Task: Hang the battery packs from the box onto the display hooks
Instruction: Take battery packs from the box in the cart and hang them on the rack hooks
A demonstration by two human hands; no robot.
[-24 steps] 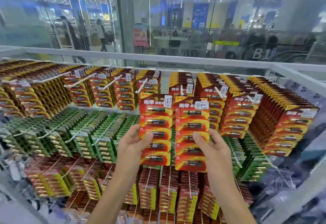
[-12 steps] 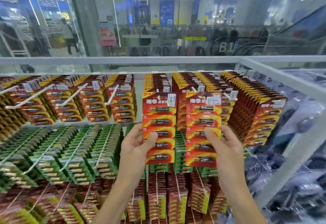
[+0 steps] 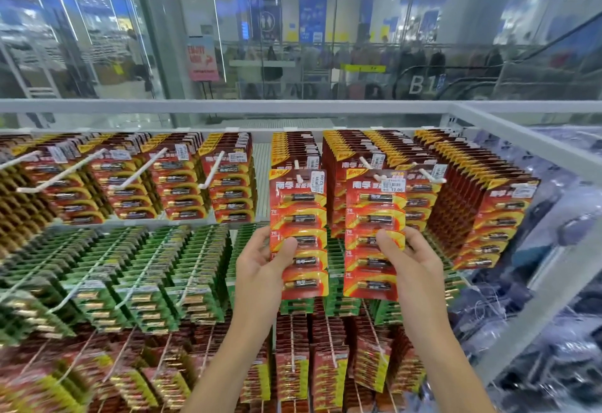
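Observation:
My left hand [image 3: 262, 266] grips a red and yellow battery pack [image 3: 299, 214] by its left edge, thumb across the front. The pack's top hole sits at the tip of a white display hook [image 3: 297, 168]. My right hand [image 3: 412, 261] holds a second red battery pack [image 3: 374, 214] by its right side, thumb on the front. That pack's top is at the tip of the neighbouring hook [image 3: 378, 177]. Both packs hang upright in front of full rows of the same packs. No box is in view.
The top row carries red packs on white hooks [image 3: 211, 171], the middle row green packs [image 3: 136, 269], the bottom row more red packs [image 3: 293, 363]. A grey metal frame [image 3: 521, 139] runs along the top and right. Behind it is a glass wall.
The view has panned a little further right. Both packs have moved up and inward to the hook tips; both hands keep their hold.

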